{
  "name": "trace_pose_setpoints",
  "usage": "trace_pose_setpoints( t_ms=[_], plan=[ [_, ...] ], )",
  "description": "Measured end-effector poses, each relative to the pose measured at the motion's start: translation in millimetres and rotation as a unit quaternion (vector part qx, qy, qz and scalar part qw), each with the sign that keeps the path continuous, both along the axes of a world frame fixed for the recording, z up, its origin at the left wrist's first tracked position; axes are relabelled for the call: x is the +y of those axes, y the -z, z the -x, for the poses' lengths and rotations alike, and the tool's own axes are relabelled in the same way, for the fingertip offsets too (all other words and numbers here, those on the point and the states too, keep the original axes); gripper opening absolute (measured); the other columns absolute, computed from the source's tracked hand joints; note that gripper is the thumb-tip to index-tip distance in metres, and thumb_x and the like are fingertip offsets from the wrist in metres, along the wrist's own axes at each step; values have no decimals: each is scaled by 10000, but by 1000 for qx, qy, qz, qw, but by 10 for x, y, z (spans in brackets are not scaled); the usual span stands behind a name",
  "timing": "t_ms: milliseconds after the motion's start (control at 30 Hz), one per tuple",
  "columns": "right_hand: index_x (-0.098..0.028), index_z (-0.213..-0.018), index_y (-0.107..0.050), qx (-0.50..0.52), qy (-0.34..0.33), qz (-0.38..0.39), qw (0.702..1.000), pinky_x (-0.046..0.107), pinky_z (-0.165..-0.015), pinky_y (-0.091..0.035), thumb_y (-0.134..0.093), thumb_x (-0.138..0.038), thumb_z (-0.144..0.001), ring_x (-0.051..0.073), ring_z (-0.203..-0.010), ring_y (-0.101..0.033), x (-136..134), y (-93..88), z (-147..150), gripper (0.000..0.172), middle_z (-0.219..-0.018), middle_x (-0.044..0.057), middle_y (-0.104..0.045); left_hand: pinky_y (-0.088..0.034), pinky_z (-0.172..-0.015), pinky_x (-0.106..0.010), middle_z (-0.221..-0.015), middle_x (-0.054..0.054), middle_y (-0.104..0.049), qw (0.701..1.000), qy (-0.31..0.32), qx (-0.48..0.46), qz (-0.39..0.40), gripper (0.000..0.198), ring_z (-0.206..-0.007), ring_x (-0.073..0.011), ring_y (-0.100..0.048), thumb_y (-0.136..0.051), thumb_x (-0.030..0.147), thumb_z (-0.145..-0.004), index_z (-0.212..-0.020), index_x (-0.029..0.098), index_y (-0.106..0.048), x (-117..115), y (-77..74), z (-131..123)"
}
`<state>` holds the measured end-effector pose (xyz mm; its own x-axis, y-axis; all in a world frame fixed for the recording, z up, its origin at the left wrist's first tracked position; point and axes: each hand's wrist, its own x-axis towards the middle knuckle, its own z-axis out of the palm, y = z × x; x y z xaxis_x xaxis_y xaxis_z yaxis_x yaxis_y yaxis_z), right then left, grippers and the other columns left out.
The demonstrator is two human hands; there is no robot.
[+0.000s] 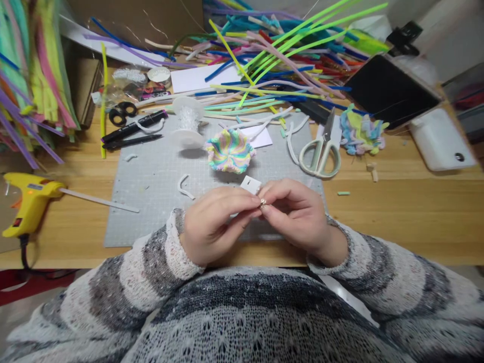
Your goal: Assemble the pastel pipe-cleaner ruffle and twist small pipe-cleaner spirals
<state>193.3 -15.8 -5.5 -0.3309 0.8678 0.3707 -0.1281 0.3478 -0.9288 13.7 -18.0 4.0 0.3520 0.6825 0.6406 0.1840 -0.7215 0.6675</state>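
Observation:
Both hands meet over the near edge of a grey cutting mat (151,201). My left hand (215,219) and my right hand (297,212) pinch a tiny metallic piece (262,203) between their fingertips; what it is I cannot make out. A small white card (250,184) lies just behind the fingers. Farther back on the mat sits a pastel ruffled flower made of pipe cleaner (229,149). A white spool of clear thread (187,123) stands to its left.
Pale green scissors (321,151) lie right of the flower. A yellow glue gun (32,201) rests at the left on the wooden table (408,212). Loose pipe cleaners (280,55) are piled at the back, black markers (132,132) and small black scissors (121,113) back left, a dark tablet (389,91) right.

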Motion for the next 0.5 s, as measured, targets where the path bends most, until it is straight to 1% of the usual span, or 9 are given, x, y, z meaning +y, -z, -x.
trace_pose_setpoints(
  t_ms=[167, 333, 500],
  plan=[
    [-196, -863, -606, 10, -3, 11, 1000, 271, -661, -497, -613, -124, -843, 108, -715, -596, -4, 10, 9, 76, -765, -6, -624, -597, -777, -298, -929, -93, -722, 1000, -6, 3, -4, 284, -875, -155, -688, -641, 38, -821, -1074, 166, -642, -8, -10, 5],
    [-202, -859, -606, 34, 2, 26, 999, 260, -672, -495, -608, -110, -851, 99, -723, -598, -27, 18, 17, 92, -776, -12, -621, -598, -783, -287, -968, -111, -715, 1000, -6, 6, -27, 279, -897, -156, -686, -639, 33, -814, -1069, 147, -644, -7, -1, 13],
    [-203, -859, -611, 39, 10, 35, 999, 253, -679, -494, -606, -114, -854, 99, -728, -599, -34, 23, 25, 89, -767, -15, -620, -600, -764, -281, -973, -95, -696, 999, 1, 17, -39, 258, -889, -153, -679, -646, 55, -819, -1055, 158, -631, 7, -5, 13]
  ],
)
